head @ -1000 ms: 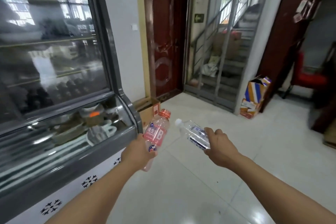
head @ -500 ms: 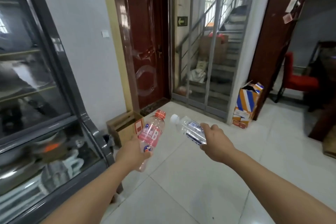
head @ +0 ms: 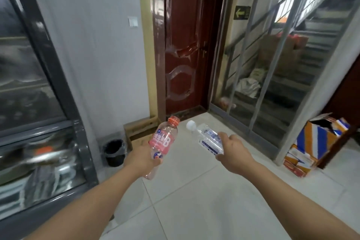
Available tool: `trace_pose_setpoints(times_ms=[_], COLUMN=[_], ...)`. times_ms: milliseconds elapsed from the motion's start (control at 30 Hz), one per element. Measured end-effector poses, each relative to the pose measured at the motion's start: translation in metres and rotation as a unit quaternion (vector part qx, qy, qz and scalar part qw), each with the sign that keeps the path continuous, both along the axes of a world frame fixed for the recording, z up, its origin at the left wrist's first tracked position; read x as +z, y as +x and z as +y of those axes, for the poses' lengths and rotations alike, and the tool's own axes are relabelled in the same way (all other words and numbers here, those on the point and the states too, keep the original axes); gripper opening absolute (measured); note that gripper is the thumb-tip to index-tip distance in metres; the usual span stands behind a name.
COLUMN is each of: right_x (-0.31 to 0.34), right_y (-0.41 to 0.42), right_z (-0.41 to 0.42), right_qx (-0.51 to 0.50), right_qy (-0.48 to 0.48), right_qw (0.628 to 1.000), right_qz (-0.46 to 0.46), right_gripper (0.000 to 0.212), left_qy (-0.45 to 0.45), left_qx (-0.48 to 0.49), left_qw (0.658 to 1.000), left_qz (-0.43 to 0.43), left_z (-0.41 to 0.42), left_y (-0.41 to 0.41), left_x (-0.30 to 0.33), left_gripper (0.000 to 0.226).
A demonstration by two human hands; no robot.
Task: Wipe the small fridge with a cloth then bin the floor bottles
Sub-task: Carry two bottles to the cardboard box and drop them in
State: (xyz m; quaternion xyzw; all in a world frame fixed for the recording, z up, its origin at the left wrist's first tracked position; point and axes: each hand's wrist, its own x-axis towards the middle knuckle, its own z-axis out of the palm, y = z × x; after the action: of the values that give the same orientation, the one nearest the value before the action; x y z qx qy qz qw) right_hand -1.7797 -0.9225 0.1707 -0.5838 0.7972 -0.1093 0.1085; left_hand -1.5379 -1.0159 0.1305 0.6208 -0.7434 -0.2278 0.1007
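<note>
1. Left hand (head: 141, 159) grips the pink bottle (head: 162, 143) around its lower half, fingers curled round it. Bottle tilts up toward 1 o'clock, orange cap (head: 173, 120) on top, pink label facing the camera.
2. Right hand (head: 232, 152) grips the clear bottle (head: 207, 138) by its base end, fingers wrapped round it. Bottle points toward 10 o'clock, white cap (head: 190, 124) at the far end, blue-and-white label visible.
3. The two caps sit near each other but apart; bottles don't touch. Both are held in the air above the white tile floor (head: 194, 200), at frame centre.
4. Black bin (head: 114, 152) with a liner stands on the floor at 9 o'clock from the left hand, against the white wall and just beside the display fridge's corner.
5. Open brown cardboard box (head: 136, 129) sits just behind the bin, at 11 o'clock from the left hand, next to the door frame.
6. Display fridge (head: 58, 84), dark grey frame with glass front, fills the 9 o'clock side of view; contents blurred.
7. Dark red door (head: 181, 45) at 12 o'clock, closed. Barred glass partition (head: 272, 64) with stairs behind it at 1–2 o'clock.
8. Striped orange-blue-white carton (head: 315, 142) on the floor at 3 o'clock, well apart from the right hand.
</note>
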Motion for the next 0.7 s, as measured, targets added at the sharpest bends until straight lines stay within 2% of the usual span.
trace_pose_setpoints(times_ms=[100, 233, 433, 700], right_x=[-0.010, -0.013, -0.007, -0.021], right_y=[-0.044, -0.100, -0.183, -0.265], right_z=[-0.062, -0.149, -0.273, -0.442], right_qx=[0.016, 0.014, 0.008, 0.053], right_qy=[0.008, 0.017, 0.016, 0.013], right_qw=[1.000, 1.000, 1.000, 0.998], right_qz=[0.004, 0.015, 0.010, -0.003], right_gripper=[0.064, 0.066, 0.068, 0.069], left_qy=[-0.005, 0.010, 0.022, 0.009], left_qx=[0.023, 0.035, 0.042, 0.059], left_qw=[1.000, 0.999, 0.999, 0.997], left_qz=[-0.014, -0.018, -0.007, -0.042], left_z=[-0.057, -0.147, -0.262, -0.396], left_y=[-0.040, -0.096, -0.175, -0.253], left_x=[-0.007, -0.017, -0.011, -0.017], left_gripper=[0.050, 0.058, 0.050, 0.022])
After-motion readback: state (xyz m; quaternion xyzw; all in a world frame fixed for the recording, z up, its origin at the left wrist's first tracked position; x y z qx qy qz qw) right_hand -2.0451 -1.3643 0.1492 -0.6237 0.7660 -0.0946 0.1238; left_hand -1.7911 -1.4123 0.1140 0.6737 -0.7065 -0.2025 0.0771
